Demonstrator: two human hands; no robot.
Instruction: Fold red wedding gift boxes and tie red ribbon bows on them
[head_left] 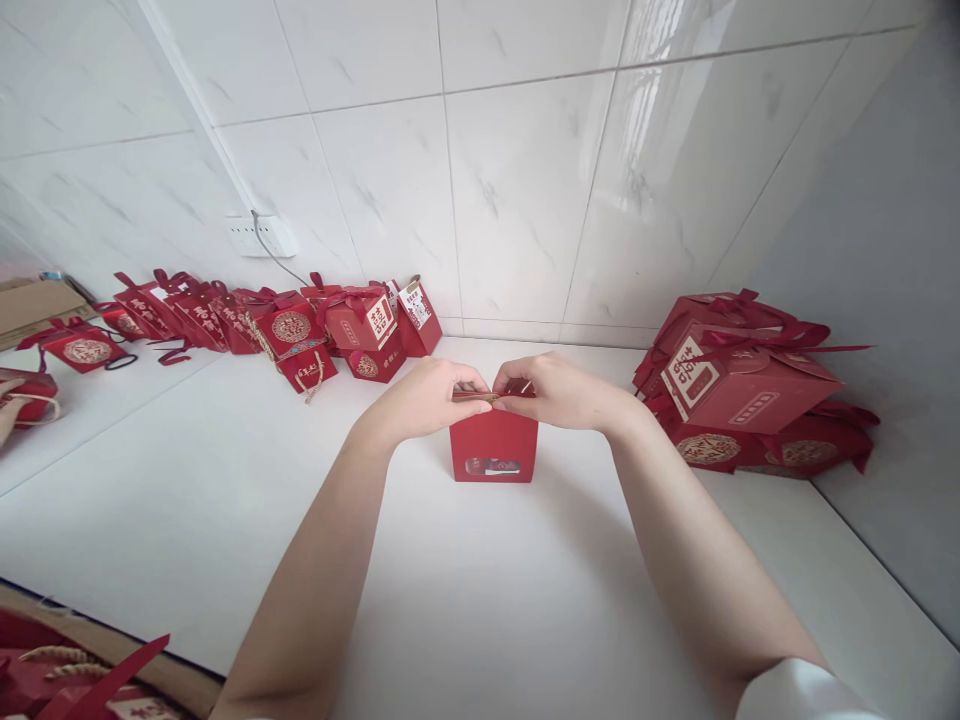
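A red gift box (493, 435) stands upright on the white table (480, 580), a small clear window low on its front. Both of my hands are at its top edge, thumbs in front and fingers curled behind. My left hand (442, 392) pinches the top edge from the left. From the right, my right hand (551, 390) pinches the same edge, and the thumb tips nearly meet at the middle. The fingers partly hide the top of the box.
Several red boxes (367, 325) with ribbons line the wall at the back left. More are stacked (757, 385) at the right. Another person's hand (9, 405) holds a red box at the far left. Red bags (82, 675) fill the lower left corner.
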